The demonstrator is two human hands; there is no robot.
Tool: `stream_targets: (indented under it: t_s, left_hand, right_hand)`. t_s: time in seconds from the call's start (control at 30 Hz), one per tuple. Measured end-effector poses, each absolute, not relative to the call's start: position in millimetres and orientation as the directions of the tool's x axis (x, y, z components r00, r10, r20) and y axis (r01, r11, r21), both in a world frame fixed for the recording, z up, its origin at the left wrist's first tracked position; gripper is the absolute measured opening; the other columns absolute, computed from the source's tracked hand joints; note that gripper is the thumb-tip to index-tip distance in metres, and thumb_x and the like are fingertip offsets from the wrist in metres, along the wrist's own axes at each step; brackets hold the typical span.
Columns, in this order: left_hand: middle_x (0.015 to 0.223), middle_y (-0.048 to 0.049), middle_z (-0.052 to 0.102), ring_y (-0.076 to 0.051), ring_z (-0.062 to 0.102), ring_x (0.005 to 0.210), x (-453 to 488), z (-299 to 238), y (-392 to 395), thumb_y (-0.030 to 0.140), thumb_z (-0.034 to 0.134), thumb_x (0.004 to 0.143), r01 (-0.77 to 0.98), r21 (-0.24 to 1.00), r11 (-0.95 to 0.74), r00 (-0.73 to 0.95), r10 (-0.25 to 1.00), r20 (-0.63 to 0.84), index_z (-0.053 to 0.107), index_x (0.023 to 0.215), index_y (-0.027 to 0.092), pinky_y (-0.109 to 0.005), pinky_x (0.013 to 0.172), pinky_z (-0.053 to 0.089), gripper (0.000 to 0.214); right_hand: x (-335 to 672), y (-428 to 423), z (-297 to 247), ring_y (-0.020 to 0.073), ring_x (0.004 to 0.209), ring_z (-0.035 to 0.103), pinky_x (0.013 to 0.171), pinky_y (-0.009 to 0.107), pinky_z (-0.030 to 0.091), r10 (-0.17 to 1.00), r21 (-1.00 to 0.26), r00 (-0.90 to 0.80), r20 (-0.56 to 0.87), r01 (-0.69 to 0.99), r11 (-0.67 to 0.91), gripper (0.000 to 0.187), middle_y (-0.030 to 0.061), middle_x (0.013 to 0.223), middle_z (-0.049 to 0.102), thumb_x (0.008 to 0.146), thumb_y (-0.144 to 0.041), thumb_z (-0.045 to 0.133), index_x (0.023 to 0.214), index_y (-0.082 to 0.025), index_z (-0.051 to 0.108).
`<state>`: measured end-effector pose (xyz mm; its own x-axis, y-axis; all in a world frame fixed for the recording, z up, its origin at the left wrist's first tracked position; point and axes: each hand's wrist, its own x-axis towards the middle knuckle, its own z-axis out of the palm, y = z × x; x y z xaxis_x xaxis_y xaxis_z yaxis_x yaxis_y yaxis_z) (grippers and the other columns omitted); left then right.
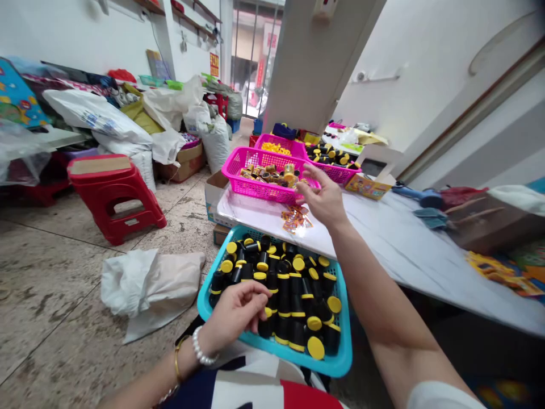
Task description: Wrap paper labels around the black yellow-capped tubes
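Observation:
A turquoise basket (346, 349) in front of my lap is filled with black cylinders with yellow caps (297, 295). My left hand (240, 309) hangs over its near left side, fingers curled together. Whatever lies inside those fingers is hidden; a yellow-capped cylinder is right by the fingertips. On the table ahead, a pink basket (255, 192) holds several small gold-patterned cylinders (270, 175). My right hand (323, 199) reaches to that basket's right edge, thumb and fingers apart, with no object visible between them. Flat orange printed pieces (296, 218) lie on the tabletop below it.
Behind are a pink basket of yellow parts (276, 149) and another with black-and-yellow cylinders (330, 156). An open carton (370, 182) stands at right on the white marbled table (383, 244). A red stool (113, 193) and a white sack (149, 284) are on the floor left.

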<state>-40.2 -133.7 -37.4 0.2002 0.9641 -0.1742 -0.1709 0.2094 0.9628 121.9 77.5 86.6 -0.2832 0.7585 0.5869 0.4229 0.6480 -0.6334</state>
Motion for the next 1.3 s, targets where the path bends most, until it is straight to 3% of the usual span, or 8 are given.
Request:
stream_targets:
  t_s: [0.1, 0.27, 0.47, 0.63, 0.83, 1.07, 1.17, 1.3]
  left_hand:
    - [0.062, 0.0008, 0.06, -0.006, 0.05, 0.044, -63, -39, -134, 0.047, 0.058, 0.084, -0.101, 0.985, 0.14, 0.02, 0.99, -0.139, 0.063, 0.093, 0.014, -0.017, 0.042, 0.037, 0.035]
    - [0.062, 0.0004, 0.061, -0.009, 0.051, 0.046, -91, -36, -116, 0.046, 0.056, 0.086, 0.056, 0.998, 0.043, -0.096, 0.995, -0.037, 0.065, 0.083, 0.016, -0.02, 0.045, 0.038, 0.032]
    - [0.081, -0.0054, 0.071, -0.017, 0.063, 0.077, -55, 0, -19, 0.032, 0.056, 0.087, 0.559, 0.758, -0.335, 0.036, 0.924, 0.382, 0.073, 0.082, 0.018, -0.028, 0.076, 0.047, 0.023]
    - [0.086, -0.0119, 0.071, -0.025, 0.063, 0.085, -13, 11, 85, 0.023, 0.071, 0.073, 0.625, 0.703, -0.339, 0.094, 0.927, 0.364, 0.076, 0.086, 0.016, -0.033, 0.08, 0.045, 0.015]
    - [0.074, -0.0104, 0.069, -0.024, 0.062, 0.081, -10, -3, 118, 0.022, 0.073, 0.07, 0.645, 0.707, -0.29, 0.108, 0.95, 0.292, 0.071, 0.067, 0.016, -0.032, 0.077, 0.043, 0.007]
    - [0.071, -0.0041, 0.065, -0.015, 0.058, 0.064, -36, 9, 85, 0.029, 0.054, 0.085, 0.525, 0.782, -0.336, 0.146, 0.941, 0.306, 0.061, 0.084, 0.016, -0.027, 0.064, 0.045, 0.015]
    - [0.061, 0.0004, 0.06, -0.013, 0.055, 0.054, -43, 16, 49, 0.036, 0.053, 0.086, 0.453, 0.826, -0.335, 0.245, 0.938, 0.247, 0.06, 0.084, 0.017, -0.024, 0.056, 0.044, 0.02]
    - [0.08, -0.0031, 0.067, -0.014, 0.061, 0.07, -38, 17, -8, 0.033, 0.068, 0.076, 0.254, 0.924, -0.285, 0.485, 0.864, 0.134, 0.062, 0.091, 0.017, -0.024, 0.065, 0.047, 0.022]
  right_hand:
    - [121, 37, 53, 0.0177, 0.07, 0.07, 0.067, 0.031, 0.058, 0.758, -0.582, -0.433, 0.487, 0.487, 0.652, 0.022, 0.004, 0.081, 0.074, 0.088, -0.033, 0.058, 0.101, -0.021, 0.072]
    - [152, -20, 3, 0.0196, 0.079, 0.071, 0.075, 0.03, 0.054, 0.78, -0.455, -0.473, 0.41, 0.635, 0.624, 0.016, 0.0033, 0.086, 0.076, 0.087, -0.026, 0.059, 0.088, -0.023, 0.075]
    - [178, -24, 5, 0.021, 0.078, 0.071, 0.073, 0.031, 0.054, 0.867, -0.545, -0.325, 0.377, 0.679, 0.492, 0.019, 0.0037, 0.086, 0.077, 0.087, -0.029, 0.058, 0.087, -0.023, 0.076]
    - [168, -37, 7, 0.0206, 0.081, 0.07, 0.074, 0.031, 0.053, 0.831, -0.598, -0.383, 0.403, 0.578, 0.556, 0.017, 0.0041, 0.088, 0.076, 0.088, -0.026, 0.058, 0.091, -0.023, 0.074]
    - [176, -54, -1, 0.0187, 0.079, 0.069, 0.073, 0.029, 0.052, 0.86, -0.685, -0.333, 0.387, 0.52, 0.51, 0.016, 0.0036, 0.086, 0.075, 0.088, -0.024, 0.059, 0.089, -0.024, 0.074]
    - [197, -50, -5, 0.0193, 0.075, 0.069, 0.057, 0.026, 0.054, 0.938, -0.86, -0.143, 0.316, 0.375, 0.347, 0.02, 0.006, 0.085, 0.073, 0.087, -0.033, 0.06, 0.093, -0.021, 0.074]
    - [193, -40, -5, 0.0194, 0.071, 0.068, 0.049, 0.024, 0.054, 0.975, -0.956, -0.064, 0.212, 0.196, 0.22, 0.029, 0.0071, 0.081, 0.072, 0.086, -0.041, 0.06, 0.096, -0.017, 0.072]
    - [180, -34, 3, 0.0159, 0.066, 0.066, 0.043, 0.02, 0.051, 0.979, -0.994, -0.189, 0.078, 0.061, 0.091, 0.036, 0.0042, 0.075, 0.069, 0.082, -0.047, 0.063, 0.097, -0.015, 0.069]
